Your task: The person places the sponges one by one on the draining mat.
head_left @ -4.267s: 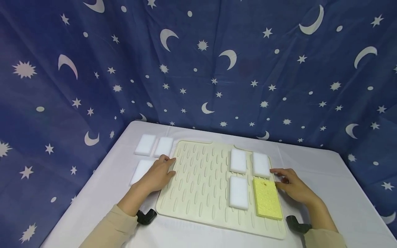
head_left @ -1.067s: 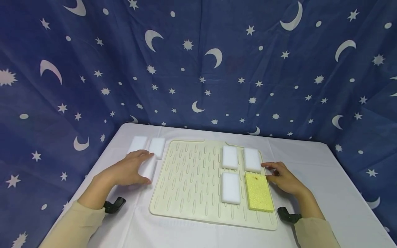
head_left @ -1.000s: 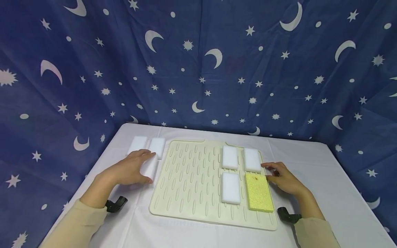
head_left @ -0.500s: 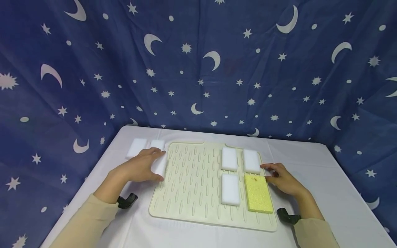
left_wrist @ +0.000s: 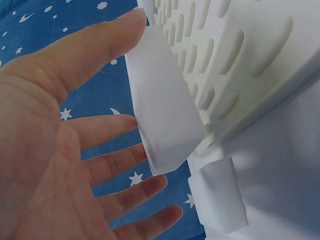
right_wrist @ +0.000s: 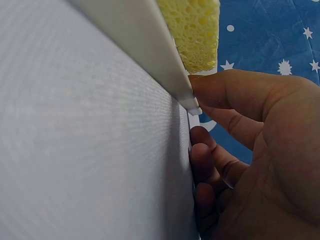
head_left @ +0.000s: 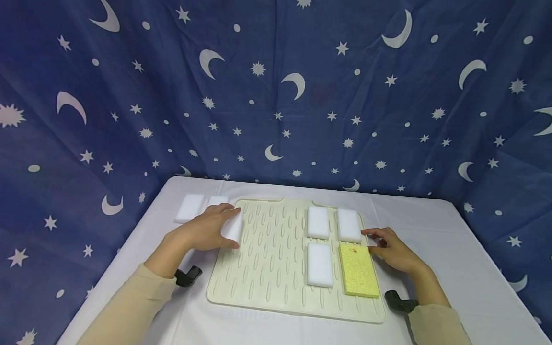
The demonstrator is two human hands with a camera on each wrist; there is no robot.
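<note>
My left hand (head_left: pixel 204 230) holds a white block (head_left: pixel 233 227) between thumb and fingers, set wide, over the left edge of the ridged cream mat (head_left: pixel 267 273); whether block and mat touch, I cannot tell. My right hand (head_left: pixel 396 251) is at the opposite edge beside the yellow sponge (head_left: pixel 359 270), thumb against the rim, forefinger stretched a little apart from it, remaining fingers bent. Three white blocks (head_left: pixel 319 264) lie on the mat, one just left of the sponge, two behind. Two other blocks (head_left: pixel 190 208) lie on the white surface (head_left: pixel 258 328) beyond my left hand, before a blue curtain (head_left: pixel 327 163)
</note>
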